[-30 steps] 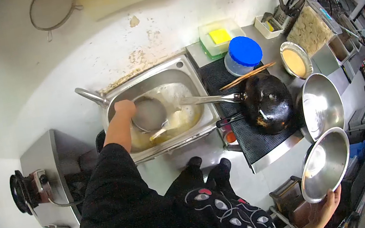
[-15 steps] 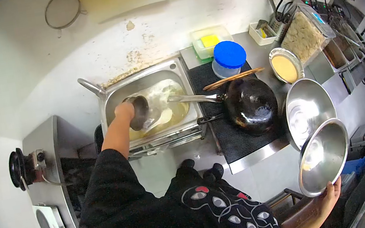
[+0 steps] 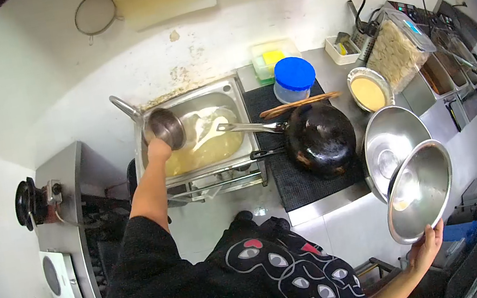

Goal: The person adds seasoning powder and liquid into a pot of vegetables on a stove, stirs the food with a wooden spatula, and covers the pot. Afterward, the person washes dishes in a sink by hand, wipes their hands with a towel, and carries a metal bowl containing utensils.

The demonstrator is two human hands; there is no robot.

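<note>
My left hand (image 3: pixel 158 150) is closed on the near side of a small round metal pot (image 3: pixel 166 128). That pot tilts so its inside faces up, over the left part of a steel sink (image 3: pixel 235 96) with cloudy, yellowish water in it. Whether the pot has a handle is hidden by my fingers. Off to the right, my right hand (image 3: pixel 429 241) grips the lower rim of a steel mixing bowl (image 3: pixel 425 190), tipped on its side. Behind it a second steel mixing bowl (image 3: pixel 391 139) is partly covered by the first.
A dark wok (image 3: pixel 320 140) lies upside down on a black mat (image 3: pixel 302 192) right of the sink, its handle reaching over the basin. Wooden chopsticks (image 3: pixel 300 104), a blue-lidded tub (image 3: pixel 294 76) and a bowl of yellow liquid (image 3: pixel 368 93) stand behind. The faucet (image 3: pixel 125 108) rises at the sink's back left.
My left hand has moved the pot up and left in the sink, and its inside now shows. The steel bowl in my right hand has shifted slightly upward, still gripped by its rim.
</note>
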